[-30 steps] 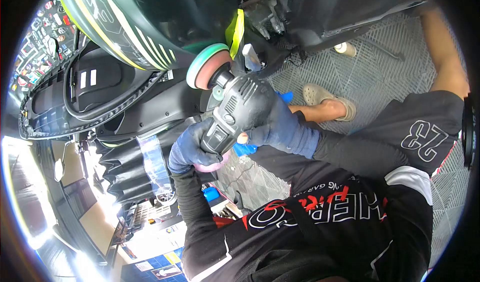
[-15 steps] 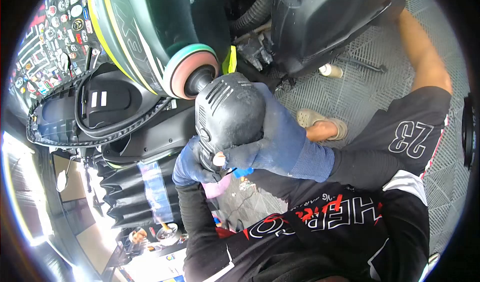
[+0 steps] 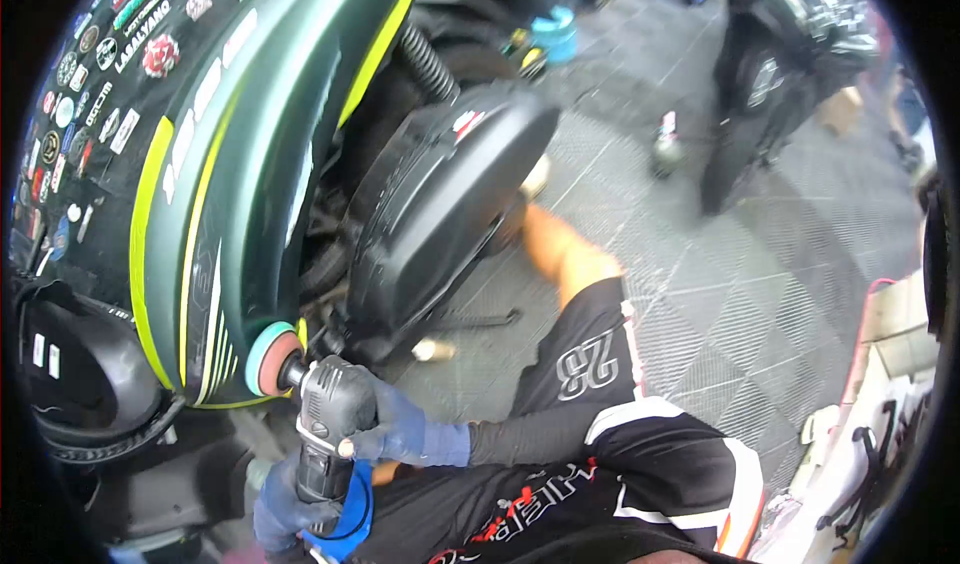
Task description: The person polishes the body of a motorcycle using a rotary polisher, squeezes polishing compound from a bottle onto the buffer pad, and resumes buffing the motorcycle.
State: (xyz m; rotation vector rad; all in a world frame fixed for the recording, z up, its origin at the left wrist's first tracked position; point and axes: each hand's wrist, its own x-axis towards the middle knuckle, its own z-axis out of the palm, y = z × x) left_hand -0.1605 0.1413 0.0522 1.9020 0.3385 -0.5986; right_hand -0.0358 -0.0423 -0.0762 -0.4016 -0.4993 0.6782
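Observation:
Both my hands, in blue gloves, hold a black power polisher (image 3: 337, 399). My right hand (image 3: 395, 426) is wrapped round the side of its head, with a bare fingertip showing through the glove. Lower down, my left hand (image 3: 290, 509) grips the handle end, its fingers partly hidden. The round teal and pink polishing pad (image 3: 275, 359) lies against the lower part of a dark green scooter body panel (image 3: 240, 214) with yellow-green stripes. I cannot tell whether the pad is spinning. Blue material (image 3: 350, 514) and a dark cord show beside the handle.
The scooter's black engine-side cover (image 3: 440, 204) and shock spring (image 3: 428, 64) stand right of the panel. A black seat (image 3: 85, 369) is at the left. On the tiled floor (image 3: 700, 294) are a small pale bottle (image 3: 433, 350) and another bottle (image 3: 667, 146). Another motorcycle (image 3: 745, 94) stands beyond.
The view has swung, showing more floor at the right. The polisher, still in both hands, now appears lower and farther left, with its pad at the panel's lower end.

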